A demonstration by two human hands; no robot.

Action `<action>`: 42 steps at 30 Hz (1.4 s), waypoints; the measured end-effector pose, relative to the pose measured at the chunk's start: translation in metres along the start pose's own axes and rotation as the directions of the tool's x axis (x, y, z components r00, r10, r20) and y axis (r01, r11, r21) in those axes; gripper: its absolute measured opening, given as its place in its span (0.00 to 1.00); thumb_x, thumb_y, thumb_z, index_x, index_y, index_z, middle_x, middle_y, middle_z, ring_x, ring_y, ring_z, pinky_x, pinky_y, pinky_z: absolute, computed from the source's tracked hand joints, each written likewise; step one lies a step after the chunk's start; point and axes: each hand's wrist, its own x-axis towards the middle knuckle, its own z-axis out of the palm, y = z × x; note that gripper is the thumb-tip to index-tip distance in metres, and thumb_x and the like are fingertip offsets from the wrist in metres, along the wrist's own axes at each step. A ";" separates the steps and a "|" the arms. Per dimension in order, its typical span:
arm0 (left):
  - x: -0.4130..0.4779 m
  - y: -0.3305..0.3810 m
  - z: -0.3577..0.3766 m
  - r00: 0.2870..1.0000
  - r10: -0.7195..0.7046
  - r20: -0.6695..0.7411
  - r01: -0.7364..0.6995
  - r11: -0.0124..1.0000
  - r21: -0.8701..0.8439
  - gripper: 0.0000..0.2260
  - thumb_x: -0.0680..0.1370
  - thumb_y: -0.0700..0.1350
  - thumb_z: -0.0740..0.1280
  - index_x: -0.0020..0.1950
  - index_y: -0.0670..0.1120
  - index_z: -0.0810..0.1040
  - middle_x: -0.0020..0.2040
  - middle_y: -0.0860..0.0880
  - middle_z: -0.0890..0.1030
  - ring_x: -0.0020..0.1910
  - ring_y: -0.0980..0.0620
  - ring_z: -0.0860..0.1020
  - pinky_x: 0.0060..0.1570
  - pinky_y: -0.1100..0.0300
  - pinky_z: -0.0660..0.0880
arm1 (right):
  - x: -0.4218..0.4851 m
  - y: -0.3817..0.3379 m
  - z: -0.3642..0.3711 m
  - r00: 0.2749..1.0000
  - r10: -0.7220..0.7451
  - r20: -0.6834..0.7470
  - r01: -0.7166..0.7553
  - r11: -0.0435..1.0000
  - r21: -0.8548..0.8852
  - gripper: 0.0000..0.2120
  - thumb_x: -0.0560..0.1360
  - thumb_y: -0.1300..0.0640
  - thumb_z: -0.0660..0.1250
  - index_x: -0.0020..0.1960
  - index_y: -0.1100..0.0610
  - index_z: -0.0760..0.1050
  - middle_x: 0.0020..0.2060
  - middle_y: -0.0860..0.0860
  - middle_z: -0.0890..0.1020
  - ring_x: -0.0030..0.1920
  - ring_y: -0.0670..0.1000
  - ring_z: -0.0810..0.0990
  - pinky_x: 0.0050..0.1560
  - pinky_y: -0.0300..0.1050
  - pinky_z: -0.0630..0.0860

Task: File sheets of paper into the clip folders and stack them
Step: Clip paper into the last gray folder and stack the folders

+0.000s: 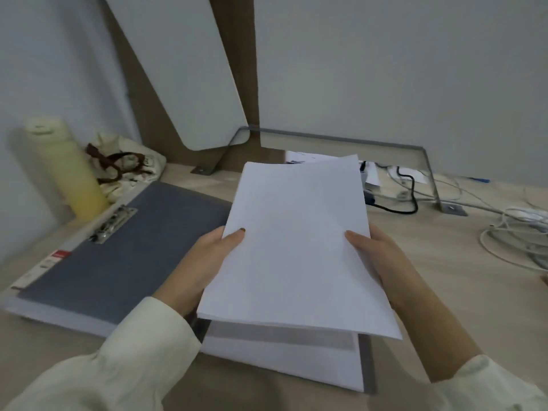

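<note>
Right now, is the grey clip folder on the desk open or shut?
Open. The grey clip folder lies flat with its inner face up, and its metal clip is exposed near the left edge with no paper under it.

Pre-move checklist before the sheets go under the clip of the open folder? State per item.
1. Sheets of paper gripped on both sides: ok, left hand and right hand each pinch an edge.
2. Sheets squared up: not ok, a back sheet's corner sticks out at the top.
3. Blue clip folder open and flat on the desk: ok.
4. Metal clip free of paper: ok. Lever raised or shut: cannot tell.
5. Path to the clip clear: ok, the yellow bottle stands beyond the folder's edge.
6. Papers lying under the held sheets clipped: cannot tell.
</note>
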 end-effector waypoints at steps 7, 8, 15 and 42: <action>0.047 -0.034 -0.134 0.845 0.359 -0.396 0.112 0.605 0.788 0.15 0.79 0.47 0.60 0.64 0.46 0.71 0.66 0.43 0.71 0.64 0.42 0.70 0.60 0.47 0.68 | 0.013 0.017 0.062 0.997 0.053 0.054 -0.055 0.998 0.028 0.10 0.77 0.63 0.60 0.56 0.55 0.75 0.44 0.48 0.82 0.35 0.47 0.84 0.31 0.40 0.79; 0.053 -0.038 -0.150 0.835 0.351 -0.423 0.202 0.520 0.830 0.17 0.79 0.46 0.60 0.66 0.44 0.70 0.67 0.40 0.69 0.64 0.39 0.69 0.60 0.45 0.68 | 0.014 0.020 0.067 0.995 0.073 0.074 -0.074 0.997 0.022 0.11 0.77 0.62 0.60 0.57 0.54 0.75 0.46 0.50 0.83 0.38 0.49 0.84 0.35 0.42 0.79; 0.076 -0.049 -0.196 0.821 0.332 -0.464 0.359 0.331 0.873 0.15 0.79 0.46 0.58 0.60 0.36 0.71 0.60 0.36 0.74 0.59 0.37 0.71 0.53 0.46 0.70 | 0.022 0.034 0.080 0.988 0.100 0.116 -0.098 0.995 -0.021 0.10 0.77 0.62 0.60 0.50 0.49 0.76 0.36 0.47 0.86 0.33 0.49 0.85 0.27 0.39 0.77; -0.035 -0.076 -0.188 0.926 -0.266 -0.269 0.164 0.922 -0.350 0.08 0.77 0.37 0.64 0.52 0.36 0.79 0.40 0.43 0.85 0.33 0.53 0.83 0.31 0.66 0.78 | 0.031 0.094 0.117 0.931 0.239 0.274 -0.223 0.971 -0.089 0.19 0.71 0.56 0.68 0.61 0.59 0.74 0.43 0.51 0.86 0.41 0.52 0.85 0.33 0.40 0.79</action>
